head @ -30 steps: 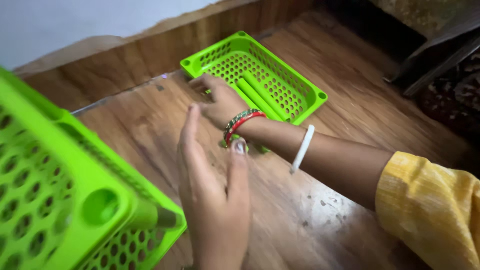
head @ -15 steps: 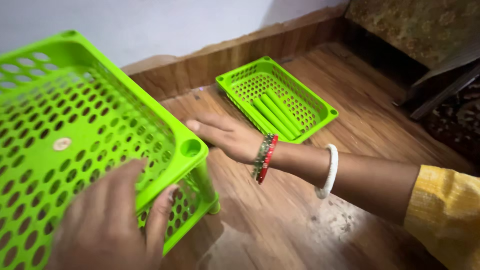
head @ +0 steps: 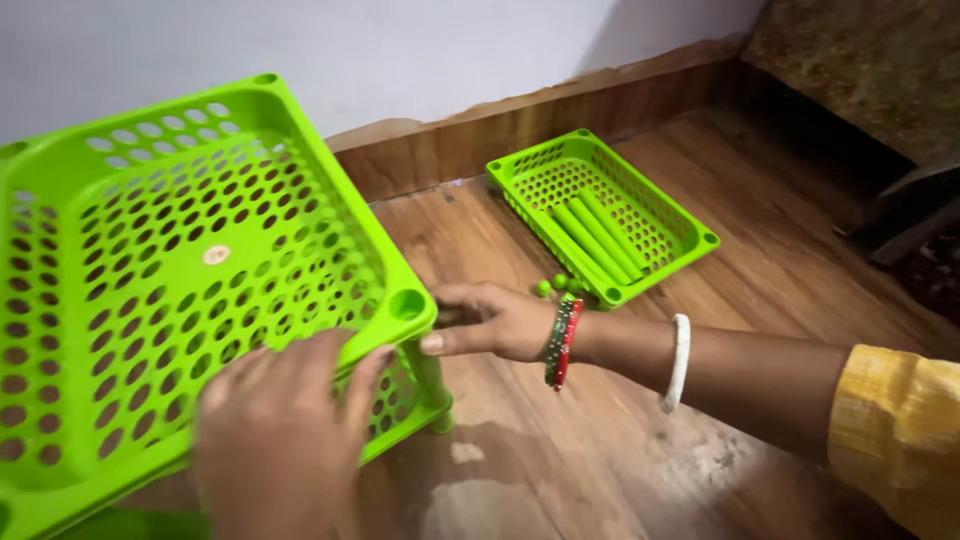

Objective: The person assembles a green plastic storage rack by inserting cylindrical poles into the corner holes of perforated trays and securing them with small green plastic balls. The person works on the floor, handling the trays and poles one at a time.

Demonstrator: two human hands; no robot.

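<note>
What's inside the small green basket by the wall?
The small green basket holds a few green tubes lying side by side on its perforated floor. Whatever lies beneath them is hidden.

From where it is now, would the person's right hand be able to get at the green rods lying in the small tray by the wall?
Probably yes. The right hand rests near the big rack's corner post, and the small tray holding the rods lies just beyond it, open-topped, with only bare wooden floor and small green caps between.

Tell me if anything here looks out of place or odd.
Only small things. Little green caps lie loose on the wooden floor beside the small basket, which holds spare green rods. The big rack under both hands looks sound.
</note>
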